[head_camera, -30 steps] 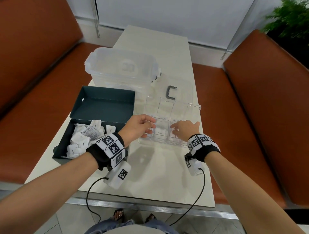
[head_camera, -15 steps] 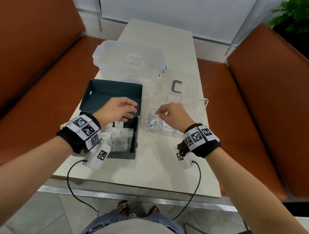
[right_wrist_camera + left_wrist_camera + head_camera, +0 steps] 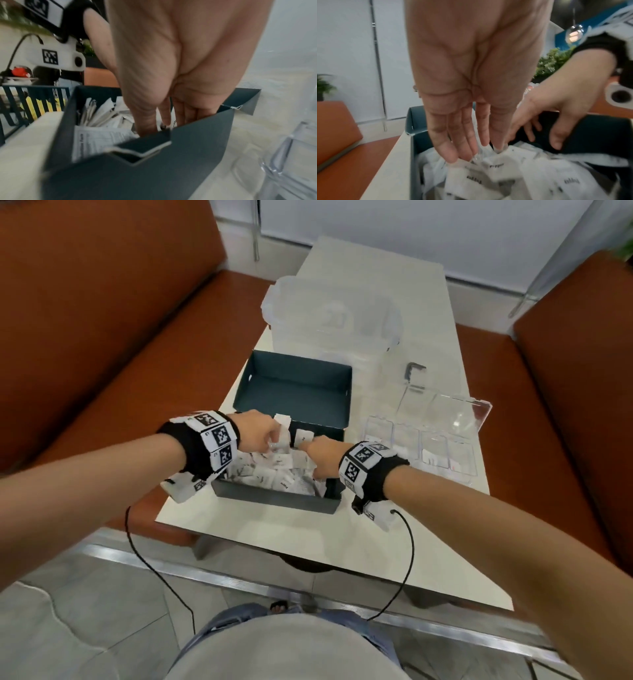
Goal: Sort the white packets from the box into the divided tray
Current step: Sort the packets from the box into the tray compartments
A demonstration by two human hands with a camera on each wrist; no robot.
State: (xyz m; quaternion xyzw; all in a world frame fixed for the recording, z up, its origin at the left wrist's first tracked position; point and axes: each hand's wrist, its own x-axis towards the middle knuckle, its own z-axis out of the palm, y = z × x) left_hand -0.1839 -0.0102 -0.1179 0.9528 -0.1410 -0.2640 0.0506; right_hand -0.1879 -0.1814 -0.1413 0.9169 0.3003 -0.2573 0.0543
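Note:
A dark teal box [image 3: 274, 498] near the table's front left edge holds several white packets [image 3: 274, 477]. My left hand [image 3: 274, 440] reaches down into the pile. In the left wrist view its thumb and fingers [image 3: 481, 150] close on a packet [image 3: 496, 159] at their tips. My right hand [image 3: 317, 470] dips into the box's right side. Its fingers [image 3: 556, 143] are spread and hold nothing. The box wall [image 3: 188, 155] hides some of its fingertips. The clear divided tray [image 3: 421, 446] lies right of the box, with a few packets [image 3: 433, 462] in its compartments.
The box's lid [image 3: 298, 385] stands open behind it. A large clear lidded container [image 3: 329, 316] sits further back. The tray's clear lid [image 3: 445, 409] and a dark clip [image 3: 412, 369] lie behind the tray. Orange benches flank the table.
Both hands have left the divided tray and moved left into the box. The left hand now has its fingertips on a packet.

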